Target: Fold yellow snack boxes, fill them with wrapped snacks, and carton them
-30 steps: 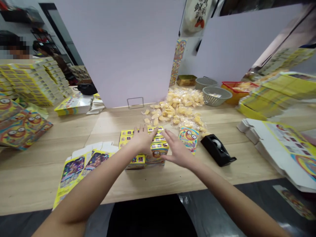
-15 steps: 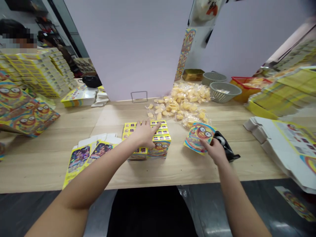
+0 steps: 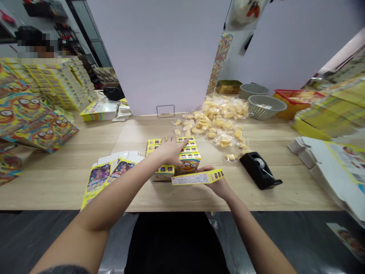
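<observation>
While left hand (image 3: 170, 151) open on stacked yellow boxes (image 3: 190, 159), right hand (image 3: 217, 186) cupping flat box (image 3: 197, 177)

No wording can be read. Fine print on the side panel of a yellow carton (image 3: 197, 177), lower centre, is too small to resolve; a red mark on a white bag (image 3: 245, 11), upper right, is cut off.
</observation>
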A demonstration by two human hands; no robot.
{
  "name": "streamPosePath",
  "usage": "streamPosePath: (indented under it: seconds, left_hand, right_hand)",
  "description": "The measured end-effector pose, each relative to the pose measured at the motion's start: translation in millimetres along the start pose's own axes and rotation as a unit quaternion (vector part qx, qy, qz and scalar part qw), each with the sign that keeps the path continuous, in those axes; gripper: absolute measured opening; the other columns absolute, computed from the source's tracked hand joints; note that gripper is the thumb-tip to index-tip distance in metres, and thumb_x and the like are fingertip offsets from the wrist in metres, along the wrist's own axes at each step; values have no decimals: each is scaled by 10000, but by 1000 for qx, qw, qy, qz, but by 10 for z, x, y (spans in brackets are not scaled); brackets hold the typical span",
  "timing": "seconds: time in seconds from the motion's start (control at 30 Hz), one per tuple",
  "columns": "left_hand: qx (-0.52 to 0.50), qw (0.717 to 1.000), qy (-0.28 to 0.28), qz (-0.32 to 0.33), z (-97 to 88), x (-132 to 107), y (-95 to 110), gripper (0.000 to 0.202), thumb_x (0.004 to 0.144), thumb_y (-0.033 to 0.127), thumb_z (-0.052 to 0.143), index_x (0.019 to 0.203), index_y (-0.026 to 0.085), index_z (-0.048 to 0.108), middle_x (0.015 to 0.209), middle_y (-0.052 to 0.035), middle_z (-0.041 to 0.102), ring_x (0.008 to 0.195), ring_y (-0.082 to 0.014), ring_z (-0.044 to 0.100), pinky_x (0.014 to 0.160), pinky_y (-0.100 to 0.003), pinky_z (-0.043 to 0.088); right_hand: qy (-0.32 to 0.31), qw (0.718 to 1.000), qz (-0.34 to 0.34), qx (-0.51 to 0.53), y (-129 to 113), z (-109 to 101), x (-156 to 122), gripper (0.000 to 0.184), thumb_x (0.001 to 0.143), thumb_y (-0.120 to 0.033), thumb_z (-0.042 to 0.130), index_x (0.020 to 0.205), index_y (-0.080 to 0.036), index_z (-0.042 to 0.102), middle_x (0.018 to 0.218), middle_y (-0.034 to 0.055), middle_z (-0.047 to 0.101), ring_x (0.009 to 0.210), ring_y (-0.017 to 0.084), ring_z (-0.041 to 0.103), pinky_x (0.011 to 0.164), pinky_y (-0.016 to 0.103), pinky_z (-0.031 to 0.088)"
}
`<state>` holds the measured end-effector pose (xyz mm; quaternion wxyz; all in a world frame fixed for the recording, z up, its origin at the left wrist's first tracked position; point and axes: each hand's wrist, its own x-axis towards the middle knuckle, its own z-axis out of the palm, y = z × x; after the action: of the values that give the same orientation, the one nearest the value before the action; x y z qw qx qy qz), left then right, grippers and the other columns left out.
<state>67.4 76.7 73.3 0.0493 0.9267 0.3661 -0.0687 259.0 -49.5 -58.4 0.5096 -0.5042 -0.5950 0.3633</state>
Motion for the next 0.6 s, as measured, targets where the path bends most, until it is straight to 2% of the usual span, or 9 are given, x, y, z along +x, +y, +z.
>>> streamPosePath:
  seconds: [0.07, 0.13, 0.23, 0.33, 0.37, 0.4, 0.47, 0.53, 0.6]
  left_hand:
    - [-35, 999, 13, 20, -55, -32, -8, 933, 703, 677, 605, 1465, 256, 269, 1495, -205, 317, 1362, -438, 283, 1039, -611, 275]
    - [-67, 995, 52, 53, -113, -124, -16, 661, 852, 551, 509, 1419, 246, 363, 1517, -162, 307, 1386, -368, 286, 1073, -563, 281]
    - [-114, 975, 175, 78, -87, -418, 7, 379, 927, 277, 443, 1292, 195, 503, 1403, -125, 476, 1296, -253, 439, 1062, -440, 365]
    - [-164, 931, 325, 19, 214, -836, 159, 238, 929, 197, 436, 1100, 179, 601, 1084, -93, 653, 1063, -204, 590, 936, -364, 477]
    - [-180, 924, 338, 10, 374, -961, 242, 212, 925, 184, 444, 1057, 181, 610, 1003, -79, 671, 991, -192, 614, 887, -338, 504]
    - [-195, 927, 321, 14, 550, -1058, 336, 214, 920, 162, 444, 1056, 186, 608, 973, -68, 682, 952, -179, 630, 856, -313, 521]
    - [-186, 955, 224, 52, 902, -1137, 528, 286, 911, 117, 422, 1127, 200, 591, 1097, -73, 672, 1002, -172, 638, 864, -289, 537]
    - [-120, 985, 122, -3, 1172, -1054, 680, 422, 889, 73, 413, 1287, 185, 502, 1269, -111, 600, 1064, -198, 634, 866, -307, 553]
    - [-61, 994, 31, -83, 1314, -870, 761, 506, 875, 36, 399, 1363, 165, 430, 1298, -154, 570, 1010, -221, 664, 798, -324, 579]
  right_hand:
    - [-8, 1000, 2, -26, 1, -39, 7, 315, 742, -394, 723, 970, -215, 601, 996, 78, 690, 901, 223, 660, 800, 380, 544]
    - [-18, 999, 17, -38, -21, -82, 17, 338, 728, -416, 731, 965, -209, 610, 979, 78, 692, 885, 230, 661, 793, 394, 547]
    - [-12, 996, 78, -34, -66, -196, 3, 380, 676, -467, 757, 918, -197, 642, 939, 86, 713, 861, 257, 672, 783, 428, 557]
    - [56, 987, 149, 11, -69, -448, -82, 428, 662, -480, 766, 954, -186, 660, 995, 100, 720, 914, 274, 670, 804, 430, 558]
    - [82, 980, 178, 32, -52, -556, -119, 447, 671, -479, 762, 984, -179, 655, 1008, 106, 716, 899, 266, 672, 780, 410, 565]
    - [102, 971, 211, 50, -26, -666, -155, 459, 682, -480, 755, 999, -167, 648, 987, 111, 716, 846, 249, 676, 735, 382, 570]
    - [114, 948, 291, 58, 42, -860, -212, 448, 687, -487, 747, 957, -146, 640, 841, 100, 711, 673, 200, 655, 623, 332, 558]
    - [92, 926, 364, 19, 100, -987, -245, 421, 687, -503, 730, 883, -143, 632, 675, 66, 666, 546, 173, 603, 556, 323, 531]
    - [100, 909, 394, -96, 103, -1025, -262, 419, 681, -521, 711, 854, -150, 623, 638, 65, 639, 550, 203, 603, 543, 350, 518]
